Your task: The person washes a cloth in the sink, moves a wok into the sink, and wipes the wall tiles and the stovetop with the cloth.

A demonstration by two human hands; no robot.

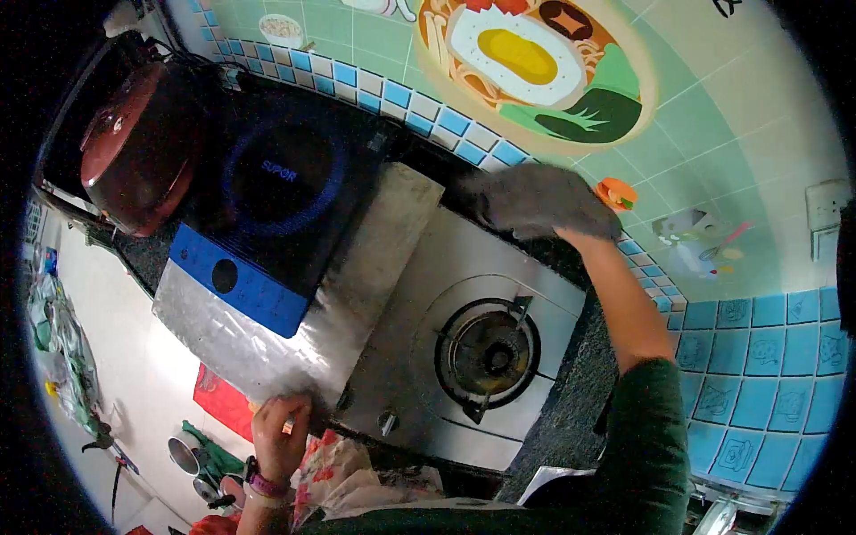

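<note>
Grey cloth (542, 198), rumpled, blurred, by the back edge of the gas stove (468, 334), near the tiled wall (481, 138)

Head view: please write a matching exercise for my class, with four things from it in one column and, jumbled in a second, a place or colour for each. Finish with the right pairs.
Column one
1. cloth
2. left hand
3. burner
4. cooktop

Column two
A. set in the steel hob
B. black, with a blue panel
C. at the near edge of the metal sheet
D. grey, at the end of the outstretched right arm

Right pairs: 1-D, 2-C, 3-A, 4-B
</note>
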